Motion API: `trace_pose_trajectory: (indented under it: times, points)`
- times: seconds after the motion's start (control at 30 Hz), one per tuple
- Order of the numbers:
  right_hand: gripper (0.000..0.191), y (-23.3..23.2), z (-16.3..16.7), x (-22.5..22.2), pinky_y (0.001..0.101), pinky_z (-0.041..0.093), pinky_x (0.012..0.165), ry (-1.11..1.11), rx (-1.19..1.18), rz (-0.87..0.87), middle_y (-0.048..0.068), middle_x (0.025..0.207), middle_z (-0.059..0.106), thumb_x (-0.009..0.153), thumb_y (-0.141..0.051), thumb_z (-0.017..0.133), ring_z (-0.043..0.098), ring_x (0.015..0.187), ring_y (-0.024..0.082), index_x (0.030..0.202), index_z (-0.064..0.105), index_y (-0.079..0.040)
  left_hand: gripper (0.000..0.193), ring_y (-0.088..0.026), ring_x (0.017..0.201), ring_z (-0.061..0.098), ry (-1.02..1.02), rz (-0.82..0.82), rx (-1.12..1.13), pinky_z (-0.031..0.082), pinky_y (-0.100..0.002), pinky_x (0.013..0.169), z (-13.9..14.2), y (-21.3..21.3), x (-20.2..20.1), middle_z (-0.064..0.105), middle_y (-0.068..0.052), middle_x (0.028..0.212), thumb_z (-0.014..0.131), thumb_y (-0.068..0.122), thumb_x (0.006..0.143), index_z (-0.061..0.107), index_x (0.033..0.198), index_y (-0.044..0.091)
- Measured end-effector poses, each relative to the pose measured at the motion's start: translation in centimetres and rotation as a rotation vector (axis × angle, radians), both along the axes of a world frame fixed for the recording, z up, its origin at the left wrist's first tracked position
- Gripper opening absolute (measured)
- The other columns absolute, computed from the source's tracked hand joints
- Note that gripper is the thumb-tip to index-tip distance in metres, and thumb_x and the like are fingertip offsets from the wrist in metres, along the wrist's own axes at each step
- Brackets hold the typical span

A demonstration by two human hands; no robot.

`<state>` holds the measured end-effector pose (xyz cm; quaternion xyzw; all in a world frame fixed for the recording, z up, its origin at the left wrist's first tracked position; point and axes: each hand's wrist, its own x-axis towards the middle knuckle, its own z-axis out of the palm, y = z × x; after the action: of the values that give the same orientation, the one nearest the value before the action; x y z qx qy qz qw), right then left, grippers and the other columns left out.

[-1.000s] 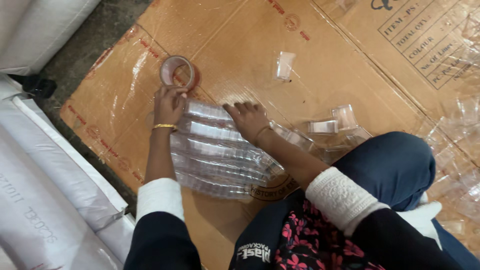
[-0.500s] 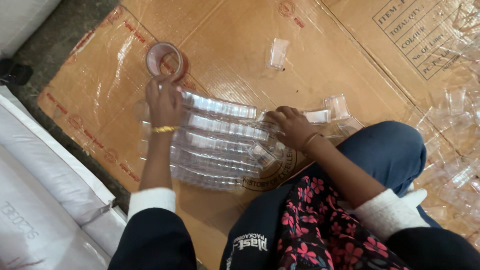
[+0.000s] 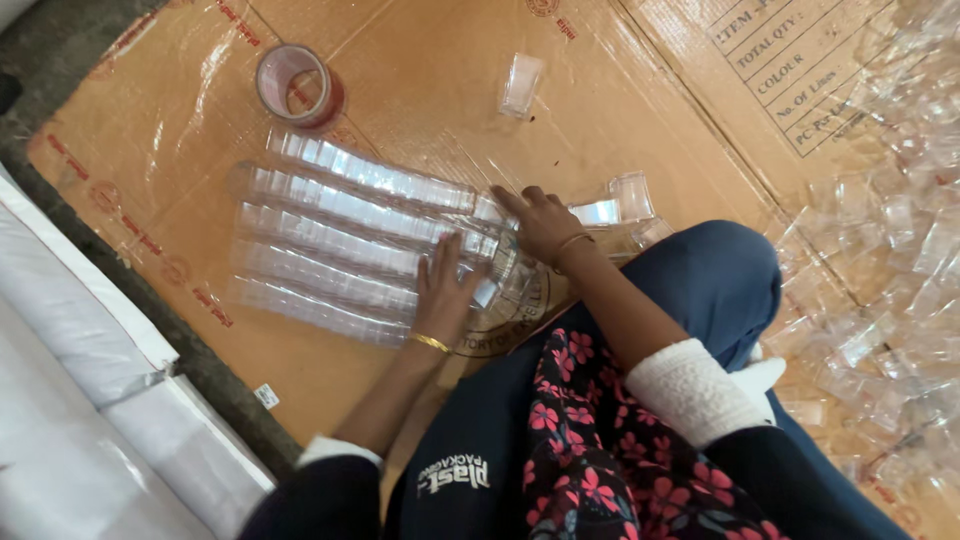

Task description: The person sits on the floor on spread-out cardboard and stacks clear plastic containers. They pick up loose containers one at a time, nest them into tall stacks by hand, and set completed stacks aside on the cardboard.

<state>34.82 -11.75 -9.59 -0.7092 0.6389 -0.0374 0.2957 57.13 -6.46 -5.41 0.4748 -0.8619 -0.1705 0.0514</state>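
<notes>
Inspecting from beside the seated person, findings as follows.

Hidden or unclear: the near ends of the stacked clear cups (image 3: 340,235) lie under the left hand (image 3: 447,290), so their count at that end cannot be told. The loose clear cups (image 3: 890,250) at the right edge blur into glare and are cut off by the frame. White sacks (image 3: 90,400) at lower left are only partly in view.

Location of stacks: five rows lie side by side, touching, on the cardboard sheet (image 3: 420,70), just in front of the person's knee.

Long axis: each row runs from upper left to lower right, roughly parallel to its neighbours; far ends point toward the tape roll (image 3: 296,85), which stands near but apart from them.

Left hand: flat, fingers spread, palm pressed down on the near ends of the middle rows; not gripping.

Right hand (image 3: 543,222): palm down, fingers extended, resting at the end of the uppermost rows; whether it pinches anything cannot be told.

Nearby: a single clear cup (image 3: 521,84) lies alone well above the rows; two more cups (image 3: 632,196) sit just beside the right hand.
</notes>
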Motion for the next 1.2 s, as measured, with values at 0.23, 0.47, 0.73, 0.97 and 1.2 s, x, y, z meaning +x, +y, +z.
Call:
trace_pose_trajectory:
  times: [0.23,0.47,0.73,0.97,1.2]
  points:
    - [0.044,-0.2,-1.5,-2.3,0.0515,0.054,0.095,0.061,-0.223,-0.178,0.020,0.117,0.067,0.085,-0.010,0.065,0.062,0.108,0.044,0.129,0.060,-0.015,0.064,-0.037,0.126,0.058,0.343,0.271,0.359,0.048,-0.049,0.108,-2.2,-1.2,2.3,0.062,-0.019,0.135,0.077,0.019,0.085,0.049,0.141,0.008]
    - [0.020,0.4,3.5,-3.7,0.0380,0.055,0.082,-0.492,-0.136,-0.508,0.013,0.101,0.072,0.107,-0.021,0.053,0.071,0.096,0.022,0.118,0.065,-0.010,0.084,-0.034,0.111,0.064,1.020,0.365,0.858,0.060,-0.044,0.088,-3.5,1.4,-3.4,0.049,-0.021,0.145,0.073,0.023,0.092,0.022,0.159,0.018]
    - [0.033,1.8,1.6,-0.7,0.0379,0.055,0.097,-1.076,-0.057,-0.233,0.015,0.120,0.070,0.106,-0.022,0.056,0.068,0.112,0.024,0.132,0.060,-0.003,0.070,-0.030,0.085,0.075,1.115,0.548,1.237,0.064,-0.040,0.073,-0.3,-4.0,-0.5,0.066,-0.029,0.123,0.060,0.031,0.099,0.025,0.160,0.022]
    - [0.093,-1.1,2.3,1.8,0.0469,0.052,0.096,-0.172,-0.065,-0.247,0.020,0.120,0.065,0.083,-0.022,0.074,0.065,0.107,0.041,0.161,0.024,-0.013,0.060,-0.032,0.090,0.076,1.134,0.580,1.221,0.066,-0.043,0.074,-0.6,-4.2,2.6,0.060,-0.026,0.122,0.062,0.023,0.094,0.028,0.143,0.018]
    - [0.035,0.6,5.3,-2.8,0.0420,0.049,0.111,-0.866,0.043,-0.235,0.015,0.133,0.069,0.113,-0.026,0.055,0.064,0.129,0.027,0.143,0.056,-0.008,0.073,-0.035,0.103,0.060,1.355,0.362,1.027,0.056,-0.050,0.081,0.3,-6.3,-4.0,0.048,-0.026,0.128,0.070,0.025,0.098,0.024,0.153,0.016]
